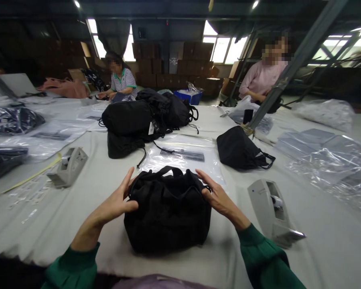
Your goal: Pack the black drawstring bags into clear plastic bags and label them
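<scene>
A black fabric bag [168,218] with a loop handle on top stands on the white-covered table right in front of me. My left hand [116,204] is at its upper left side, thumb and fingers spread apart. On the opposite side, my right hand [218,196] lies along the upper right edge, its fingers stretched out and the thumb against the fabric. Neither hand is closed round the bag. Just behind it lies a clear plastic bag [186,156] with a dark printed label.
Several black bags [128,118] are piled beyond, and one black bag [237,146] lies to the right. Tape dispensers stand at left [69,166] and right [267,208]. Clear plastic [337,160] covers the right side. A metal post [297,64] slants upward. Two people sit across.
</scene>
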A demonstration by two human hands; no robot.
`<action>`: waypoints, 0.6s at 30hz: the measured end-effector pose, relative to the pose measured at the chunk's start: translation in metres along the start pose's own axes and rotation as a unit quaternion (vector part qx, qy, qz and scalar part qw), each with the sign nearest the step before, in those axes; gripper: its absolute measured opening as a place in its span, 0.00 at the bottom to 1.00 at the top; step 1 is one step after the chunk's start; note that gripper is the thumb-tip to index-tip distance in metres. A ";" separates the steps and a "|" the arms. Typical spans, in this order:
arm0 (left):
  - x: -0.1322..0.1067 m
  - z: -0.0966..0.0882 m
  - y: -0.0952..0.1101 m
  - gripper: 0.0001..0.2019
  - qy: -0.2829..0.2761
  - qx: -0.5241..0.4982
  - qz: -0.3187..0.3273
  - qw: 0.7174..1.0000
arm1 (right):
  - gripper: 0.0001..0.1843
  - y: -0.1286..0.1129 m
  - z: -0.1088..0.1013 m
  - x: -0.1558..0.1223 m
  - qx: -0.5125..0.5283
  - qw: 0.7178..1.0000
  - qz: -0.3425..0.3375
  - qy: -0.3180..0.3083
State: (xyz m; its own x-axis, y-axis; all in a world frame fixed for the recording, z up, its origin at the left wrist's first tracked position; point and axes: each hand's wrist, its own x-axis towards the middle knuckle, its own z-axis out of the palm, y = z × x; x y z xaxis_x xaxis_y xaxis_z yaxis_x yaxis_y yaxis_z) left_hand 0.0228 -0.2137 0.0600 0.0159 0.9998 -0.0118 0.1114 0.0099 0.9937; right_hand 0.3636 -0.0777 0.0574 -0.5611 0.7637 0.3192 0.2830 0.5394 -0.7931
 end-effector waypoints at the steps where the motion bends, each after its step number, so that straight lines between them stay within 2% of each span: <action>1: -0.007 0.007 -0.001 0.61 0.016 0.047 0.009 0.999 | 0.49 -0.002 0.006 0.002 0.017 0.999 0.005 -0.027; 3: -0.012 0.024 -0.005 0.48 0.079 0.132 0.018 0.988 | 0.51 -0.008 0.015 -0.003 0.050 0.998 0.002 -0.037; 5: -0.008 0.039 -0.008 0.28 0.156 0.186 0.021 0.970 | 0.54 -0.017 0.020 -0.015 0.076 0.997 -0.012 -0.021; 6: -0.003 0.045 -0.009 0.22 0.185 0.195 0.024 0.963 | 0.56 -0.021 0.022 -0.022 0.078 0.997 -0.016 -0.016; 8: 0.008 0.052 -0.011 0.20 0.218 0.183 0.040 0.958 | 0.52 -0.028 0.028 -0.038 0.055 0.998 -0.005 -0.005; 9: 0.012 0.054 -0.012 0.20 0.228 0.168 0.049 0.958 | 0.45 -0.030 0.031 -0.045 0.033 0.999 0.010 0.009; 11: 0.018 0.055 -0.015 0.20 0.250 0.128 0.058 0.958 | 0.22 -0.032 0.039 -0.055 -0.002 0.997 0.041 0.059; 12: 0.018 0.055 -0.017 0.20 0.263 0.106 0.059 0.957 | 0.13 -0.034 0.041 -0.058 -0.009 0.995 0.051 0.089; 13: 0.017 0.055 -0.020 0.20 0.277 0.083 0.058 0.956 | 0.12 -0.035 0.042 -0.061 -0.009 0.991 0.053 0.119; 15: 0.009 0.053 -0.027 0.20 0.300 0.036 0.051 0.952 | 0.17 -0.042 0.038 -0.064 -0.011 0.986 0.039 0.163; 18: -0.019 0.040 -0.040 0.20 0.321 -0.041 0.039 0.946 | 0.19 -0.053 0.018 -0.077 -0.054 0.978 0.012 0.199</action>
State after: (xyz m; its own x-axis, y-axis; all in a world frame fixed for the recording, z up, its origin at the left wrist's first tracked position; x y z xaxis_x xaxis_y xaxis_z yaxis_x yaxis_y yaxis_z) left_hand 0.0582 -0.2334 0.0159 -0.5877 0.8020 0.1069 0.0581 -0.0899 0.9943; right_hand 0.3776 -0.1718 0.0657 -0.2113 0.8423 0.4959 0.3855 0.5380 -0.7496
